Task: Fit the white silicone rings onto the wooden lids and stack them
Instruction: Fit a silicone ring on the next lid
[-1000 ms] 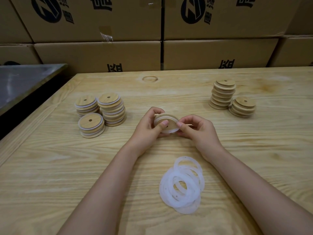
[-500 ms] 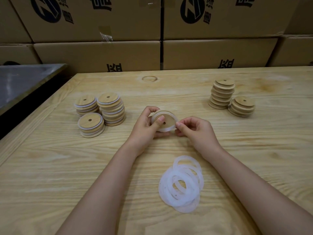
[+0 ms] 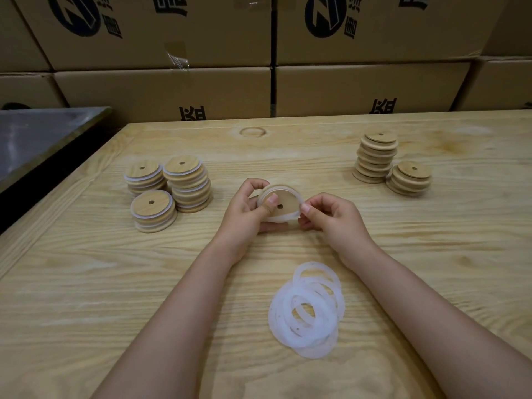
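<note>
A round wooden lid (image 3: 283, 200) with a small centre hole is held above the table's middle, its flat face tilted toward me. A white silicone ring (image 3: 280, 218) sits around its rim. My left hand (image 3: 249, 213) grips the lid, thumb pressed on its face. My right hand (image 3: 331, 218) pinches the ring at the lid's right edge. Several loose white rings (image 3: 308, 311) lie in a pile near me. Three stacks of ringed lids (image 3: 169, 188) stand at the left. Two stacks of bare lids (image 3: 388, 164) stand at the right.
The wooden table (image 3: 86, 283) stretches wide around the stacks. Cardboard boxes (image 3: 161, 90) form a wall behind its far edge. A dark metal surface (image 3: 37, 136) lies off the left side, past a gap.
The lid has turned from nearly edge-on so that its flat face and hole show. The white ring now lies around more of the rim. Both hands stay in the same place.
</note>
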Demonstrator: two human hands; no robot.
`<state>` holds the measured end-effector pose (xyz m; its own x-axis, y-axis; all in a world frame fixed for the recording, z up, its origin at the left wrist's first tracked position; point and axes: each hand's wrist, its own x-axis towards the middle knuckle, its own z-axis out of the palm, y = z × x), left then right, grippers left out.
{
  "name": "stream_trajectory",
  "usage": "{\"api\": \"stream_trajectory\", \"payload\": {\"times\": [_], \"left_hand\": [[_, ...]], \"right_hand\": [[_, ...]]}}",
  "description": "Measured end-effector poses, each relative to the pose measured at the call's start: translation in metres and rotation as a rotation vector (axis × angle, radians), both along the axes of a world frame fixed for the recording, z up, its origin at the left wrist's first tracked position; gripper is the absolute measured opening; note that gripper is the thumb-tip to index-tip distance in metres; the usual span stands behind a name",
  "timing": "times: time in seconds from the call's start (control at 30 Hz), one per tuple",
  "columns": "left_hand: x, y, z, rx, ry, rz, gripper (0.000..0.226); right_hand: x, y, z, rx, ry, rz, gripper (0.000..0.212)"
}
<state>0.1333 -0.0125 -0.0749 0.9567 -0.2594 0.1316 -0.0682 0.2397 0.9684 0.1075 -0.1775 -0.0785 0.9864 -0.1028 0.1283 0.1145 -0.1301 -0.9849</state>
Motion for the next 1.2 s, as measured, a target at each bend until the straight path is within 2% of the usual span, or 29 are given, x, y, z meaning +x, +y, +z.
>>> {"api": "stream_trajectory", "payload": {"times": [0.17,0.73,1.2], "left_hand": [[0.0009,0.0032,0.0009,-0.034,0.033,-0.036,0.012],[0.0016,-0.0004,-0.0003,-0.013,0.032,-0.01,0.011],[0.0018,-0.0002,0.002,-0.117,0.094,0.058,0.017]], "right_hand": [[0.0001,-0.0009,0.0015,0.039,0.023,0.028,0.018],[0.0001,0.0013,-0.0013,-0.059,0.029,0.03,0.008],[-0.0019,0.0057,-0.0005,-0.302,-0.033,0.04,0.017]]}}
